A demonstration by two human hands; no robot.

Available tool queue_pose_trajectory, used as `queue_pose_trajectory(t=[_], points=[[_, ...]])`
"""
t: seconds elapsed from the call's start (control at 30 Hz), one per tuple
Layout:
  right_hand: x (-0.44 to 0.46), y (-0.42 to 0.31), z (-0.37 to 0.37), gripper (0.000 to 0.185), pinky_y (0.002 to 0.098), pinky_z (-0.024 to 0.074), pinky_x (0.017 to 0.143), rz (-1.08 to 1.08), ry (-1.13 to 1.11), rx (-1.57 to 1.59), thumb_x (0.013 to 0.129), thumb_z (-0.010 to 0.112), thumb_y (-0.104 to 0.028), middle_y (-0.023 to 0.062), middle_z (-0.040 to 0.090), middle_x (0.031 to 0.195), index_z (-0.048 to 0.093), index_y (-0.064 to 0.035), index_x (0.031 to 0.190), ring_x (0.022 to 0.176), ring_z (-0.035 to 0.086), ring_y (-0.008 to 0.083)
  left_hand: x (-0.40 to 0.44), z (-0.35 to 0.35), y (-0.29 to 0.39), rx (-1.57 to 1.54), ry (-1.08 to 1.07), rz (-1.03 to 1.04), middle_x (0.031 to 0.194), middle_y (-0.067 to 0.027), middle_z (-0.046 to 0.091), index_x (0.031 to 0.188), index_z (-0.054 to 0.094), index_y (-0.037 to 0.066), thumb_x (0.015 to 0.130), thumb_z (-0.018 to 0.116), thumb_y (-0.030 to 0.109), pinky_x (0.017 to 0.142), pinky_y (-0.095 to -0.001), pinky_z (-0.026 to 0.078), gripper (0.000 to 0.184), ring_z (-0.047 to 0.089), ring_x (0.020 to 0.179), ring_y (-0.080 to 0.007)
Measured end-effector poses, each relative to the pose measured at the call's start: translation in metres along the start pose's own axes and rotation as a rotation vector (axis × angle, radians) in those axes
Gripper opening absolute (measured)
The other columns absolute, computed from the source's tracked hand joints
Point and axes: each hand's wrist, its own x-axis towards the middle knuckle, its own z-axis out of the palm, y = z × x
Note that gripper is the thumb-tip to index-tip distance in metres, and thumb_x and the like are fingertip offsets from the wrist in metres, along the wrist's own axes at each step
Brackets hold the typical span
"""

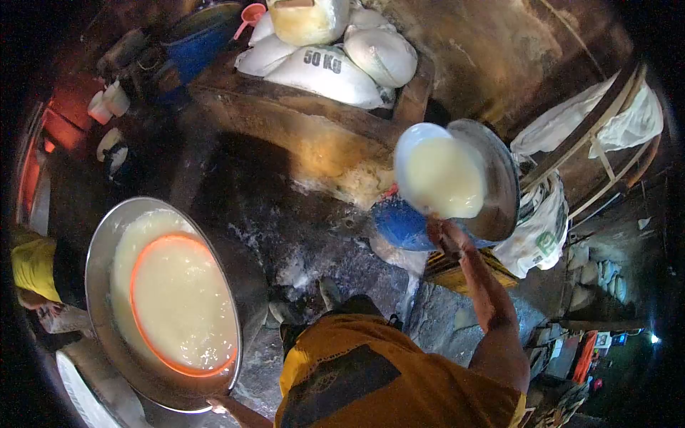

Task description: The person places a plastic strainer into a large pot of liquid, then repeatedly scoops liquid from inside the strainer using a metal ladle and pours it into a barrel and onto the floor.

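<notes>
My right hand (447, 237) is closed on the near edge of a white bowl (404, 153) filled with pale, creamy liquid (444, 175). The bowl hangs over a metal basin (503, 189), partly covering it; a blue drum (401, 227) is beneath. At lower left, my left hand (220, 405) grips the near rim of a large metal pot (246, 307). Similar pale liquid fills this pot, and an orange ring (135, 299) shows at its surface. Whether the ring is a hoop or a basin's rim, I cannot tell. The left fingers are partly hidden.
White sacks (321, 75) lie on a raised ledge (285, 118) ahead, with a pot (307, 25) on top and a pink scoop (250, 18) beside them. A person in yellow (36, 267) is at far left. Cloths (624, 121) hang from a rail at right. The dark floor looks wet.
</notes>
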Motion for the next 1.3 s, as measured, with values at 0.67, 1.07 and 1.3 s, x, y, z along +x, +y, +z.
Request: queue_pose_trajectory(t=[0.67,1.07,1.3], points=[[0.268,0.424,0.150,0.013,0.0301,0.0441,0.042,-0.042,-0.184,-1.532,0.079,0.055,-0.008,0.0038,0.046,0.062,0.044,-0.0018,0.080,0.049,0.049,0.0124,-0.010,-0.020,-0.019,-0.624,0.119,-0.308,0.102,-0.0241,0.052,0.109,0.046,-0.009,0.082,0.053,0.028,0.077,-0.0444,0.045,0.047,0.053,0.087,-0.0308],[0.446,0.561,-0.068,0.040,0.0382,0.0473,0.065,-0.509,0.098,-2.259,0.074,0.055,-0.021,0.0149,0.060,0.083,0.046,0.0054,0.103,0.068,0.059,0.0280,-0.019,-0.028,-0.005,-0.969,0.099,-0.367,0.109,-0.0227,0.051,0.115,0.043,-0.009,0.085,0.047,0.023,0.083,-0.0404,0.042,0.044,0.051,0.095,-0.0289],[0.368,0.593,-0.024,0.025,0.0282,0.0439,0.054,0.810,-0.117,-1.950,0.075,0.052,-0.012,0.0050,0.052,0.051,0.049,-0.0060,0.050,0.052,0.054,0.0139,-0.024,-0.028,-0.007,-0.929,0.111,-0.316,0.110,-0.0230,0.051,0.117,0.042,-0.010,0.086,0.046,0.022,0.085,-0.0400,0.040,0.045,0.051,0.096,-0.0306]])
